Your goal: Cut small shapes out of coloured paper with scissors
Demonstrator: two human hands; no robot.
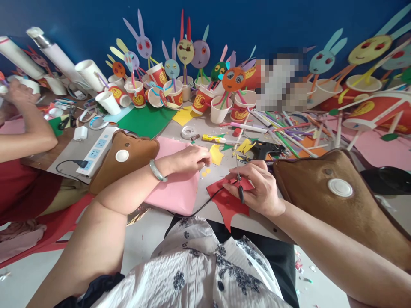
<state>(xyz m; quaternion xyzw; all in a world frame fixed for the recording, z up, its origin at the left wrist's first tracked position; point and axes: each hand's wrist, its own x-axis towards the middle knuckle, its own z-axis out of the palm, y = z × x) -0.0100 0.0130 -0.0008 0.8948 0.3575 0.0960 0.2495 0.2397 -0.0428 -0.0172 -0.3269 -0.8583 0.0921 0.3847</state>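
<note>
Right fingers (257, 188) were closed on small scissors (240, 193), or so the tool looked; black handle toward me, tip away, likely to keep the point off my lap and ready to turn. They sat over the red paper (226, 203), which lay right in front of me, probably for short reach. Left fingers (192, 158) were curled narrow by the yellow scrap (217, 155), wrist over the pink packet (170, 184); couldn't tell if they pinched anything.

Edges: the red paper's pointed end reached the near rim of the desk (257, 221), so a sleeve could have dragged it. The black cord (208, 201) ran onto the paper, a likely snag. The brown cushion (305, 175) boxed in my right side, and the glue gun (268, 149) lay just beyond the right hand. Best room: the narrow bare strip between pink packet and red paper, tiny yellow dots (206, 172) at its far end. Lifting up looked easier than sliding sideways.
</note>
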